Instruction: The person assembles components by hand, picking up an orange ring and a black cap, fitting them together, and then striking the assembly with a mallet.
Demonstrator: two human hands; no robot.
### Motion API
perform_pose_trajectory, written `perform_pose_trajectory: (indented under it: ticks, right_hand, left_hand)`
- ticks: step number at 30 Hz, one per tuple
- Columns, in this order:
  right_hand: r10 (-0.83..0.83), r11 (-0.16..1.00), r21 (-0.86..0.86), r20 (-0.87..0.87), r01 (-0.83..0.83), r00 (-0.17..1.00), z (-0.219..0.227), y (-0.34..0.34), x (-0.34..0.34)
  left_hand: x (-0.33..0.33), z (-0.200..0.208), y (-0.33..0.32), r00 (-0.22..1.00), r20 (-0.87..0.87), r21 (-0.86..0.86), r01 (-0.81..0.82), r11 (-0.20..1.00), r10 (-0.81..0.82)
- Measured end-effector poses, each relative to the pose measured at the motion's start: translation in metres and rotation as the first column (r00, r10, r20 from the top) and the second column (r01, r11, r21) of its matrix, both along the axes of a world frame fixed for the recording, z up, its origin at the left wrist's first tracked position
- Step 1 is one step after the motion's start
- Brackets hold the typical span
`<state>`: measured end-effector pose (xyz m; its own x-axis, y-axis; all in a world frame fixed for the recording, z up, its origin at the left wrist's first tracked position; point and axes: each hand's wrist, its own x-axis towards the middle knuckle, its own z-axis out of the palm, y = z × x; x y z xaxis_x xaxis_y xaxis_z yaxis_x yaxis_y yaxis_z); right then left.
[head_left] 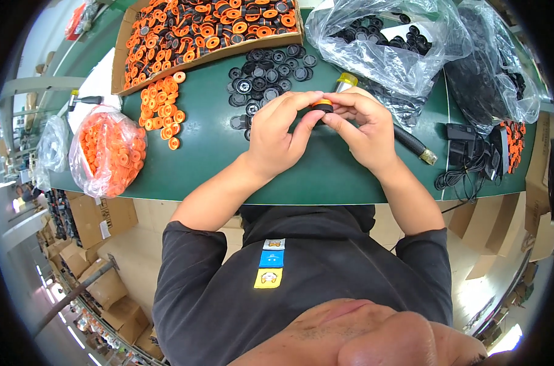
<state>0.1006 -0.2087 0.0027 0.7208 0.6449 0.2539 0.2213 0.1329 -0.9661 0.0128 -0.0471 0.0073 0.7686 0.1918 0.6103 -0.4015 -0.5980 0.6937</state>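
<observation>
Desk was green, stocked for small-part assembly. Box [119, 67] sat at the far left, heaped with orange-and-black wheels [211, 27]. Clear bag [449, 44] of black discs lay far right, orange bag [89, 178] near left. Loose orange caps [161, 104] were spread just below the box, loose black discs [271, 74] right of them.

Left hand [282, 133] and right hand [367, 131] met over the desk [213, 165], both clamped on one part by thumbs and fingers. Step in hand looked like mating a cap to a disc; judging by the grip, pressing or seating. Next move called for even thumb pressure, faces square, then a check of the seam. Main risk: seating it crooked.

Part [323, 106] was held up between the fingertips, off the desk, right of the black discs. Small, round, orange on top, black below. Fingers hid most of the rim; couldn't tell whether it was fully seated.
</observation>
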Motion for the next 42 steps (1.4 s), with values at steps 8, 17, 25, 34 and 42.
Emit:
perform_pose_trajectory:
  ticks: [8, 17, 25, 34, 42]
  right_hand:
    - [0.043, 0.998, 0.056, -0.023, -0.042, 0.999, 0.003, -0.001, 0.0]
    - [0.029, 0.997, 0.079, -0.082, -0.022, 0.996, -0.004, -0.003, -0.001]
    - [-0.096, 0.974, -0.185, 0.197, 0.133, 0.976, 0.008, -0.011, 0.028]
    - [0.007, 0.836, -0.442, 0.602, 0.325, 0.799, 0.006, -0.052, 0.026]
    - [0.125, 0.669, -0.582, 0.701, 0.462, 0.702, 0.004, -0.084, 0.006]
  left_hand:
    - [-0.003, 0.001, 0.0, 0.999, -0.032, -0.071, 0.041, 0.997, -0.043]
    - [-0.002, -0.004, -0.005, 0.994, -0.081, -0.27, 0.046, 0.962, -0.07]
    - [0.005, -0.001, 0.014, 0.835, -0.379, -0.642, 0.073, 0.763, -0.399]
    - [-0.006, -0.011, 0.006, 0.846, -0.517, 0.206, 0.273, 0.94, -0.132]
    - [0.003, -0.008, 0.023, 0.923, -0.384, 0.223, 0.085, 0.971, 0.007]
